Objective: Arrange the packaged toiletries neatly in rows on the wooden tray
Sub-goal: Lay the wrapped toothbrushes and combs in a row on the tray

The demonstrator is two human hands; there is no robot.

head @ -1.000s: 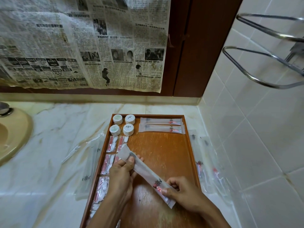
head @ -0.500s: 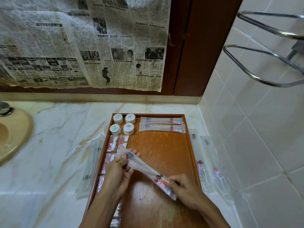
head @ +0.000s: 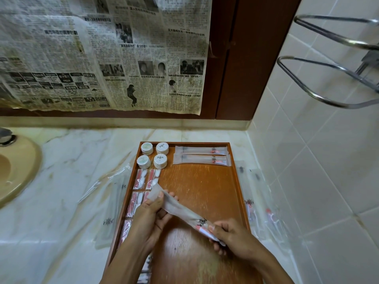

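- Left hand (head: pixel 150 214) pinches the long translucent plastic toiletry packet (head: pixel 180 212) at its far end.
- Right hand (head: pixel 229 234) grips its near end.
- The packet is held slantwise above the rectangular wooden tray (head: pixel 196 181).

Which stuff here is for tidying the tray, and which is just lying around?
For the job: wooden tray, long packet held by left hand and right hand, round tubs, two laid packets.
Just there: newspaper, sink, metal rack.

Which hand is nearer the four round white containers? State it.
Left. The left hand is just below the round white containers, near the tray's left side; the right hand is farther down and right.
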